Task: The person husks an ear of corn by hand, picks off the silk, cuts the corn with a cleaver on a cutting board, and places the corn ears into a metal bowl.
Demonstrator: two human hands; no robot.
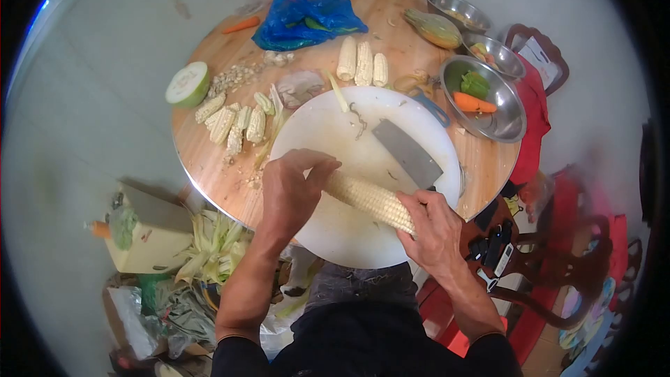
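A pale, husked corn cob (pixel 370 199) is held at a slant above the round white cutting board (pixel 314 237). My right hand (pixel 434 229) wraps its fingers around the cob's lower right end. At the upper left end, the thumb and fingers of my left hand (pixel 294 185) are pinched together on the cob's tip; the fingertips partly hide it. A cleaver (pixel 408 153) lies flat on the board, to the right of the cob. Thin scraps and a strip of husk (pixel 337 91) rest near the board's far edge.
Several corn pieces (pixel 222 126) and three cobs (pixel 363 63) lie on the wooden table (pixel 202 160). A cut green gourd (pixel 188 84), a blue bag (pixel 300 21) and metal bowls (pixel 513 115) with vegetables surround the board. Corn husks (pixel 213 244) are piled below, left.
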